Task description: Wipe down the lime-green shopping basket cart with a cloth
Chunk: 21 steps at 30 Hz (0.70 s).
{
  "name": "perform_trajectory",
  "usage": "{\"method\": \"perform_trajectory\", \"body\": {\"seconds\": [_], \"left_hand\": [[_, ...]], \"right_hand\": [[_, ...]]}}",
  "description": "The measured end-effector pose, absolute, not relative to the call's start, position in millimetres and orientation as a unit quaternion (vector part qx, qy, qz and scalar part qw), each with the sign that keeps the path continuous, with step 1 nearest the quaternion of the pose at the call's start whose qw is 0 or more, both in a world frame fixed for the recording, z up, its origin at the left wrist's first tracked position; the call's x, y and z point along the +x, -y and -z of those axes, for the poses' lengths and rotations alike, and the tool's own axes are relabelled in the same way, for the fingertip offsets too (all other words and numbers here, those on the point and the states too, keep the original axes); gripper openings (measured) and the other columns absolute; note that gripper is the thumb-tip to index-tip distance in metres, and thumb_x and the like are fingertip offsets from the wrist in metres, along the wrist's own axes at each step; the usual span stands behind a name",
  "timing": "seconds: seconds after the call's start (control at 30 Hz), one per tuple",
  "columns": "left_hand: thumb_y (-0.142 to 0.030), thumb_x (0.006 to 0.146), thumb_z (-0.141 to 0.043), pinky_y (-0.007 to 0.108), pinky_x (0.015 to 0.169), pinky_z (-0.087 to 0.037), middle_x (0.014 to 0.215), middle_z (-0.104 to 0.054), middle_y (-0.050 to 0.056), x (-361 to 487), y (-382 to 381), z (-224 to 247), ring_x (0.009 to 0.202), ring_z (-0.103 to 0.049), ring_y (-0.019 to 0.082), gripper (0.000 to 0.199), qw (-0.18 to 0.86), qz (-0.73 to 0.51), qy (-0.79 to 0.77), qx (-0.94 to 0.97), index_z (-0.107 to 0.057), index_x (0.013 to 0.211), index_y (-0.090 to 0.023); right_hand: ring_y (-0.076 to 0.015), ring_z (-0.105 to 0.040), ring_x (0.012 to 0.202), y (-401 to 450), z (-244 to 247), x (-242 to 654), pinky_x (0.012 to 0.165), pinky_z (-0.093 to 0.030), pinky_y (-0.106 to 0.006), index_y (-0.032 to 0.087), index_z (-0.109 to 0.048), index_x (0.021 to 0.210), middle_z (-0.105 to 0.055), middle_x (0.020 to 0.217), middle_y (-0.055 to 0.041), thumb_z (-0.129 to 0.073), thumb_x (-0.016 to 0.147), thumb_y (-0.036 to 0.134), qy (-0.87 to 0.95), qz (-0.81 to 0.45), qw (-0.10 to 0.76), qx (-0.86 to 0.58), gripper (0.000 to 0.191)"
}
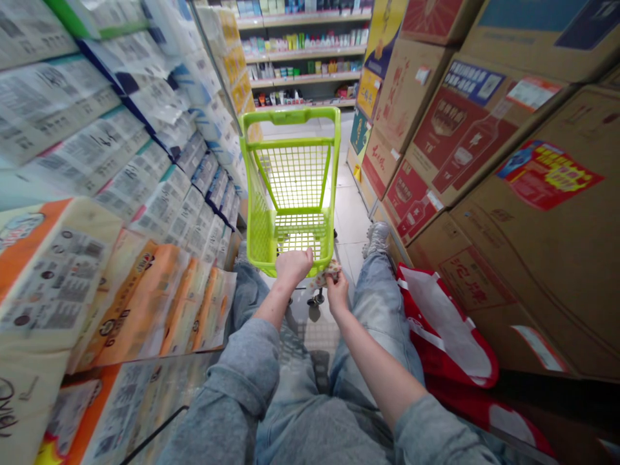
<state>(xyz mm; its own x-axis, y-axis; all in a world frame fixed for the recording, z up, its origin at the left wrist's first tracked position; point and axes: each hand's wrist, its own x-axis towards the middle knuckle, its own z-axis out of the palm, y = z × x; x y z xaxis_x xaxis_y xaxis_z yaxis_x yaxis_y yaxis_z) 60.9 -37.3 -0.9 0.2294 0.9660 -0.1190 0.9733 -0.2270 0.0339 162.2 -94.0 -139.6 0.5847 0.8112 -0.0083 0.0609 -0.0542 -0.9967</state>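
- Shelves (310, 53) and boxes (465, 132) frame a shop aisle.
- Left hand (293, 265), fist closed, at green cart (256, 229).
- Right hand (338, 289) pinches patterned cloth (323, 278).

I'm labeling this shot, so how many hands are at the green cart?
2: left hand over the near edge of the green cart; right hand beside it, fingers on a patterned item.
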Motion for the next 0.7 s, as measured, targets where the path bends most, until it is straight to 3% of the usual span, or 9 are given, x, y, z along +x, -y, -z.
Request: {"method": "perform_trajectory", "body": {"seconds": [0.13,0.3,0.57,0.7], "left_hand": [[-0.039,0.093,-0.015,0.034,0.072,-0.045,0.088,-0.070,0.014,62.5,36.9,-0.7,0.088,-0.065,0.027,0.062,0.055,0.043,-0.635,0.769,-0.071,0.088,-0.014],[-0.034,0.093,-0.018,0.033,0.074,-0.044,0.089,-0.070,0.012,62.8,38.2,-0.5,0.090,-0.064,0.025,0.054,0.049,0.051,-0.606,0.793,-0.069,0.097,-0.017],[-0.039,0.093,-0.015,0.033,0.076,-0.045,0.091,-0.069,0.015,68.2,37.5,-1.7,0.091,-0.064,0.024,0.061,0.062,0.045,-0.628,0.774,-0.070,0.095,-0.013],[-0.039,0.093,-0.015,0.033,0.076,-0.046,0.088,-0.069,0.015,70.3,39.2,-0.5,0.089,-0.064,0.025,0.062,0.062,0.034,-0.628,0.775,-0.070,0.092,-0.011]], "right_hand": [[-0.0169,-0.058,0.065,85.9,164.0,177.9,0.058,-0.045,-0.025,0.017,-0.063,0.078,-0.067,0.070,-0.0013,-0.052,0.063,0.032,0.330,-0.387,0.567,-0.648,0.024],[-0.0142,-0.054,0.059,79.3,163.2,181.3,0.054,-0.041,-0.023,0.016,-0.061,0.070,-0.062,0.061,0.0011,-0.052,0.063,0.034,0.329,-0.385,0.565,-0.652,0.021],[-0.0152,-0.056,0.067,83.7,116.7,180.2,0.062,-0.043,-0.024,0.016,-0.062,0.085,-0.065,0.077,-0.0030,-0.048,0.074,0.034,0.370,-0.297,0.609,-0.635,0.025],[-0.0153,-0.053,0.061,85.6,137.1,183.3,0.058,-0.041,-0.024,0.017,-0.060,0.072,-0.062,0.065,-0.0012,-0.049,0.068,0.030,0.365,-0.337,0.559,-0.664,0.018]]}}
